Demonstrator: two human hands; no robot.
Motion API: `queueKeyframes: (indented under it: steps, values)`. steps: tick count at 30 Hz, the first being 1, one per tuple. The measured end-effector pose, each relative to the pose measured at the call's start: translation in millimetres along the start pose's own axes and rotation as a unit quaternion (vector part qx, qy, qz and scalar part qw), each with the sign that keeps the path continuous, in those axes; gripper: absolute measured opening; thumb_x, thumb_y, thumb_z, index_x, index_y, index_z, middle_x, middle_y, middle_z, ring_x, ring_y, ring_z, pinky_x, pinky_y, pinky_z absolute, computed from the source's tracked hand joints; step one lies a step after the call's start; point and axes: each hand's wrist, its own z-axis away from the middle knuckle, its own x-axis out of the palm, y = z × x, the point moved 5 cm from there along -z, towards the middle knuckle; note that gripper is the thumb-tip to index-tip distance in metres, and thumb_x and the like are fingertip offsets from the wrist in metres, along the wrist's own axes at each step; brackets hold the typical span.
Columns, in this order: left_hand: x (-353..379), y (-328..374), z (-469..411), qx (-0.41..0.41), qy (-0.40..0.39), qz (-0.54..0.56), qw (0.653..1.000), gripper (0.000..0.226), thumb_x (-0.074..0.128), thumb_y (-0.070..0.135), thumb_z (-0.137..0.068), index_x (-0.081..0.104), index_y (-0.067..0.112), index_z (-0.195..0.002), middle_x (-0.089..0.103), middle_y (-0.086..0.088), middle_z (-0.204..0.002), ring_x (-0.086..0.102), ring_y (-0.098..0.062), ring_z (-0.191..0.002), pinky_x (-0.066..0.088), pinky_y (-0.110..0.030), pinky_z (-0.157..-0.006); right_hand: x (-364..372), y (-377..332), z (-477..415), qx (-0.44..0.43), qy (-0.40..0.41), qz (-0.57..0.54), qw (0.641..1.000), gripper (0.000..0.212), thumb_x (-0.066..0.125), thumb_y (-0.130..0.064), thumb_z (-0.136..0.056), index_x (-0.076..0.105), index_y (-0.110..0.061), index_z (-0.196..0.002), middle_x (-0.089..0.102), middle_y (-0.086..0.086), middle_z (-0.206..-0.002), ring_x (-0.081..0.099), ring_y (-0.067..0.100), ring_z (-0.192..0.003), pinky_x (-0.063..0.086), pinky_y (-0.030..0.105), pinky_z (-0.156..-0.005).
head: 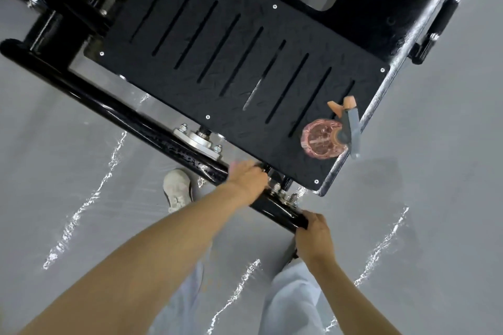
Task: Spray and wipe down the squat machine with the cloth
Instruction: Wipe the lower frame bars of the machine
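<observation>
The squat machine's black slotted footplate point(231, 62) fills the upper half of the view. A glossy black base tube point(114, 114) runs along its near edge, with wet droplets on it. My left hand point(246, 175) lies over this tube near a bolted bracket, fingers curled over its far side. My right hand point(313, 234) grips the tube's near end, where something dark and matte sits under the fingers. No cloth shows plainly. A pink spray bottle point(324, 139) with a grey and orange trigger head stands on the plate's right corner.
Grey floor point(435, 171) with streaky white reflections surrounds the machine. My white shoe point(177, 187) stands just left of my left hand, beside the tube. A silver mounting flange point(200, 141) with bolts sits on the tube. A black handle point(441, 27) sticks out at the right.
</observation>
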Motion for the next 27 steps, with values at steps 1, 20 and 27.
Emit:
queueKeyframes:
  steps: [1,20,27]
  values:
    - [-0.9,-17.7,-2.6,-0.028,0.003,-0.006,1.0,0.027,0.061,0.013,-0.088,0.068,0.026,-0.11,0.062,0.002,-0.108,0.046,-0.024,-0.115,0.036,-0.045,-0.096,-1.9,-0.8,-0.5,0.002,-0.001,-0.015,1.0,0.051,0.039,0.004,-0.081,0.059,-0.013,-0.125,0.046,0.001,-0.113,0.06,0.036,-0.096,0.05,0.046,-0.088]
    - [74.4,50.6,71.9,0.066,0.276,-0.037,0.958,0.052,0.024,-0.002,-0.092,0.035,0.009,-0.141,0.046,-0.016,-0.138,0.054,-0.03,-0.115,0.054,-0.036,-0.077,-26.8,-1.2,-17.3,0.009,-0.034,-0.008,0.999,0.046,0.036,0.013,-0.082,0.069,-0.004,-0.109,0.062,0.014,-0.099,0.05,0.022,-0.065,0.038,0.023,-0.053]
    - [35.0,-92.1,86.7,-0.266,0.373,0.27,0.847,0.077,0.046,-0.022,-0.068,0.045,0.01,-0.138,0.034,-0.017,-0.142,0.036,-0.035,-0.12,0.051,-0.045,-0.082,-32.1,-9.8,-17.2,-0.027,-0.073,0.054,0.995,0.035,0.038,0.014,-0.08,0.071,0.003,-0.087,0.064,0.014,-0.088,0.06,0.03,-0.084,0.048,0.027,-0.072]
